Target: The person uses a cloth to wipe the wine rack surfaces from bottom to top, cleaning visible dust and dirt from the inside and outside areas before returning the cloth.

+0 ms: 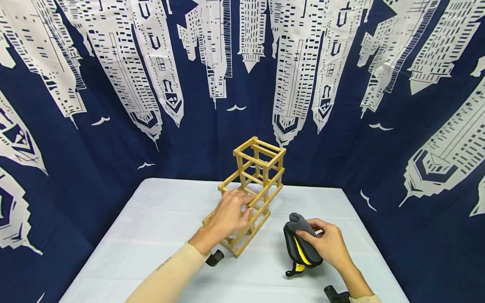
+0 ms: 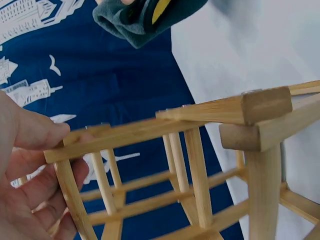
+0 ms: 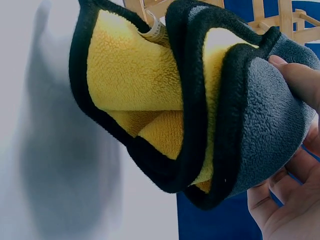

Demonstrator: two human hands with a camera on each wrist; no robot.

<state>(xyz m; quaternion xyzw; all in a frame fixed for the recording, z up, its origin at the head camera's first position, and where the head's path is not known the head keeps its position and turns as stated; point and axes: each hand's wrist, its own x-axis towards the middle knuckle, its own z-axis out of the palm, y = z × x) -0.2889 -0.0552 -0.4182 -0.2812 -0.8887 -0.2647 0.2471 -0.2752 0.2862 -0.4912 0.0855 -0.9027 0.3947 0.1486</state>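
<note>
My left hand [image 1: 229, 212] grips a stepped wooden rack [image 1: 251, 159] by a rail of its lower tier. In the left wrist view the thumb lies on top of the light wood rail [image 2: 127, 139] and the fingers curl below it. To the right, my right hand [image 1: 333, 245] pinches a folded cloth [image 1: 311, 251] and holds it up over the table. Seen from the right wrist, the cloth is fluffy, grey on one face and yellow on the other, with black edging and a small label [image 3: 157, 33]. Its lower corner hangs loose.
A white-covered table [image 1: 159, 219] carries the rack. Behind and beside it hangs a dark blue curtain [image 1: 201, 155] with white upside-down buildings and birds. Black wrist devices show near the left wrist [image 1: 215, 257] and right wrist [image 1: 335, 294].
</note>
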